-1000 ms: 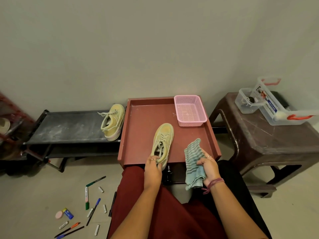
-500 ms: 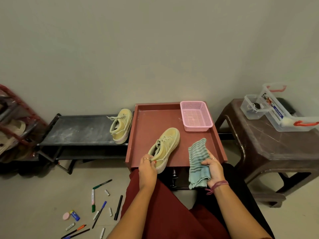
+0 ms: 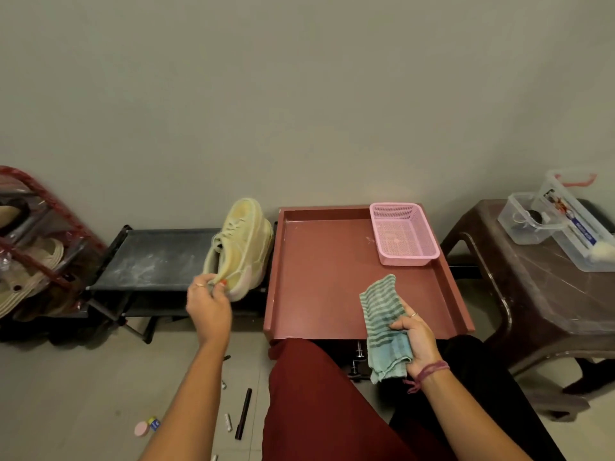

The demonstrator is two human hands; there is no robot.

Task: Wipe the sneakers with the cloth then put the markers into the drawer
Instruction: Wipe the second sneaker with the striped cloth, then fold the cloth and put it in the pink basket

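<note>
- Left of centre frame: left hand pinching heel of yellow sneaker, fingers curled tight on it, shoe tilted toe-up over right end of black rack; second sneaker not clearly separable behind it, cannot tell.
- Lower right of centre: right hand curled round striped green cloth, cloth draped over near edge of red tray.
- Step in hand, judged: setting sneaker onto rack. Best to lower sole flat, clear of rack edge, release only once seated; keep cloth gripped so no slide off tray.
- Markers next, judged: black marker on floor at bottom centre, loose caps beside; others hidden by arm. Drawer not clearly visible.
- Upper right of tray: pink basket sitting in far corner.
- Right edge of frame: brown stool carrying clear plastic boxes.
- Far left: red-framed shoe stand with sandals.
- Floor pale tile, wall plain grey-green, dim even light.
</note>
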